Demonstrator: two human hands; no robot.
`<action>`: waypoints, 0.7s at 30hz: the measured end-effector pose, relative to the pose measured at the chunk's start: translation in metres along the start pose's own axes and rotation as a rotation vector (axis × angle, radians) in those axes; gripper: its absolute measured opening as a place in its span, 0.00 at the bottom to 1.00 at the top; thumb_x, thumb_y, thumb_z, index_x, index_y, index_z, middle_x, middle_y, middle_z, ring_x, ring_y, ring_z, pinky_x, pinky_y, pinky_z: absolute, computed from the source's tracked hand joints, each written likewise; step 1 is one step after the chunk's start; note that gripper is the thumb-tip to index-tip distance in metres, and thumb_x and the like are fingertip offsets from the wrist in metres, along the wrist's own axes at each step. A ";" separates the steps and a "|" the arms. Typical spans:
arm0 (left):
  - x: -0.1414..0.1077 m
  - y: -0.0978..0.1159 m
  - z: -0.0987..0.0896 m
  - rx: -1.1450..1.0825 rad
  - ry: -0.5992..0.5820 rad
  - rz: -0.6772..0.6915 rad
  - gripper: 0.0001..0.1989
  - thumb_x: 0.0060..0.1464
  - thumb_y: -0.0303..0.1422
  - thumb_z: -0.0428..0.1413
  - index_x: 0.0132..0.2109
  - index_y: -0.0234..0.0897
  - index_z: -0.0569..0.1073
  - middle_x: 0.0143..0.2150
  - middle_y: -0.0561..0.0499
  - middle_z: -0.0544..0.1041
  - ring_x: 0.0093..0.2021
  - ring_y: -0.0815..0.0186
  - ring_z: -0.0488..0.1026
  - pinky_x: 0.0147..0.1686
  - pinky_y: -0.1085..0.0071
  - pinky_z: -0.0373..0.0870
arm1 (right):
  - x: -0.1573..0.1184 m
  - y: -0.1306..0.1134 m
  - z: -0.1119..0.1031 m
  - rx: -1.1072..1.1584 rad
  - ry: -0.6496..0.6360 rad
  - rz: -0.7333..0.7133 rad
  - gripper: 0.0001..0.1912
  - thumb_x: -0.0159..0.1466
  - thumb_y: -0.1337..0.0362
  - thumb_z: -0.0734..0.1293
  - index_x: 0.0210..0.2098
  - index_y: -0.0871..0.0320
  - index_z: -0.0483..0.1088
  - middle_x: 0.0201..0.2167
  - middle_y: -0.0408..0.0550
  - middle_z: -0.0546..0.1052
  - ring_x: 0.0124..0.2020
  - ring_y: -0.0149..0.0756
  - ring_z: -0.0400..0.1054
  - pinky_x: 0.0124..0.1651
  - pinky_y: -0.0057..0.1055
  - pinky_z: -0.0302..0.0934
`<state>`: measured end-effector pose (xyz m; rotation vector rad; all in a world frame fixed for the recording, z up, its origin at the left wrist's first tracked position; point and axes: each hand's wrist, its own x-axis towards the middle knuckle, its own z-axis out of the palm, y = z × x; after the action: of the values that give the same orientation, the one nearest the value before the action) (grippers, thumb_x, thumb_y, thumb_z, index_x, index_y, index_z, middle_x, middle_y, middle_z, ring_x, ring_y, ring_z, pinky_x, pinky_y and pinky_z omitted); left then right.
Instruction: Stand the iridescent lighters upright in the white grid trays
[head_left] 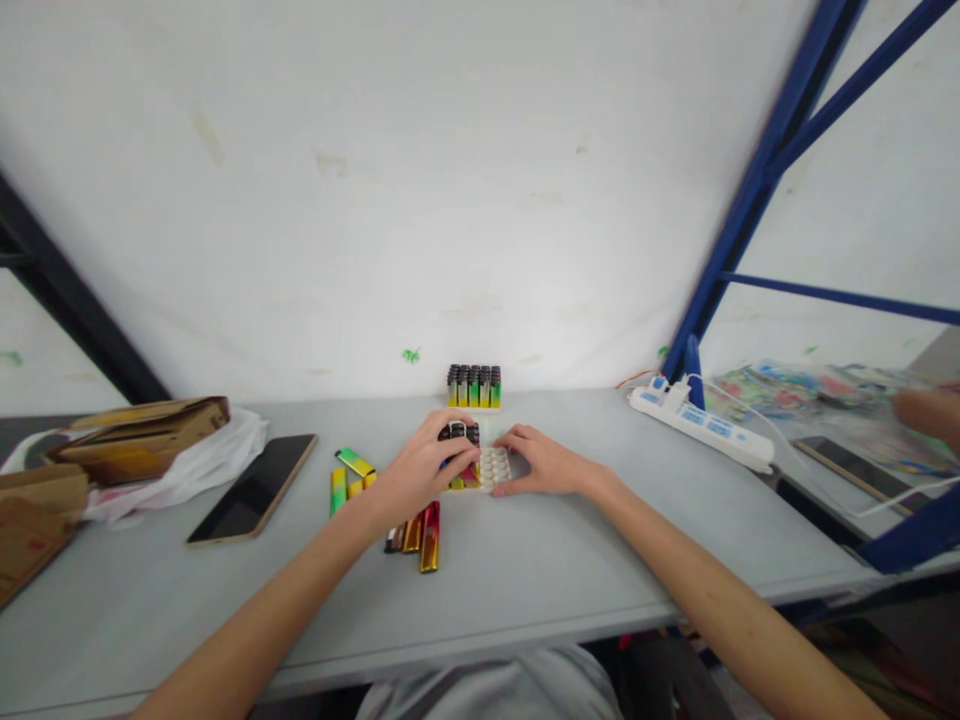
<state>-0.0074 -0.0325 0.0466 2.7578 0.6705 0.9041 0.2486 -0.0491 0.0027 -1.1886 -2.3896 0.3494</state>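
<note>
A white tray (495, 468) with rows of round-cornered slots lies on the table in front of me. Upright lighters (470, 433) with black tops fill part of its left side. My left hand (431, 462) is over that side, its fingers closed on a lighter (472, 472) with red on it; the fingers cover most of it. On the tray's right edge, my right hand (541, 462) grips with thumb and fingers. Loose lighters in red and gold (430, 538) lie below my left wrist, and green and yellow lighters (355, 462) lie left of it.
Against the wall stands a full block of lighters (474, 387). A phone (253, 490), cardboard boxes (142, 437) and a white plastic bag (225, 455) are at left. To the right are a power strip (701, 425), a blue frame post (742, 210) and another person's hand (930, 415).
</note>
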 end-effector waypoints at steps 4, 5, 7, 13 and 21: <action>0.002 -0.004 0.010 -0.020 0.107 0.017 0.13 0.69 0.35 0.47 0.42 0.39 0.75 0.51 0.44 0.72 0.55 0.59 0.69 0.58 0.59 0.67 | 0.000 -0.001 -0.001 0.005 -0.005 0.007 0.36 0.57 0.42 0.74 0.55 0.59 0.69 0.47 0.55 0.71 0.49 0.47 0.67 0.56 0.45 0.64; 0.003 -0.005 0.014 -0.020 0.131 0.013 0.11 0.69 0.35 0.47 0.44 0.39 0.74 0.50 0.44 0.73 0.54 0.59 0.69 0.58 0.58 0.67 | -0.001 -0.001 -0.001 0.005 -0.006 0.009 0.36 0.57 0.42 0.74 0.55 0.59 0.69 0.47 0.55 0.71 0.49 0.47 0.67 0.56 0.45 0.64; 0.005 -0.006 0.020 0.003 0.171 -0.011 0.09 0.68 0.36 0.49 0.47 0.39 0.72 0.50 0.44 0.72 0.54 0.58 0.69 0.57 0.57 0.67 | -0.001 -0.002 -0.001 -0.002 -0.009 0.014 0.37 0.57 0.42 0.74 0.57 0.60 0.69 0.48 0.56 0.71 0.49 0.47 0.67 0.56 0.45 0.64; 0.009 0.001 0.026 0.103 0.178 -0.106 0.10 0.69 0.38 0.46 0.48 0.39 0.69 0.47 0.45 0.73 0.50 0.58 0.69 0.54 0.58 0.66 | 0.000 -0.002 -0.002 -0.020 -0.020 0.013 0.38 0.57 0.41 0.74 0.57 0.61 0.69 0.47 0.57 0.71 0.49 0.48 0.67 0.56 0.45 0.64; -0.001 -0.046 -0.026 0.280 0.156 -0.290 0.12 0.65 0.36 0.47 0.39 0.37 0.73 0.36 0.45 0.77 0.42 0.56 0.73 0.48 0.60 0.67 | -0.001 -0.001 -0.002 -0.015 -0.022 0.010 0.38 0.58 0.40 0.73 0.56 0.61 0.69 0.49 0.57 0.72 0.51 0.49 0.67 0.56 0.46 0.64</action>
<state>-0.0404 0.0084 0.0541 2.7321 1.2754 1.0331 0.2498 -0.0505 0.0041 -1.2097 -2.4100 0.3497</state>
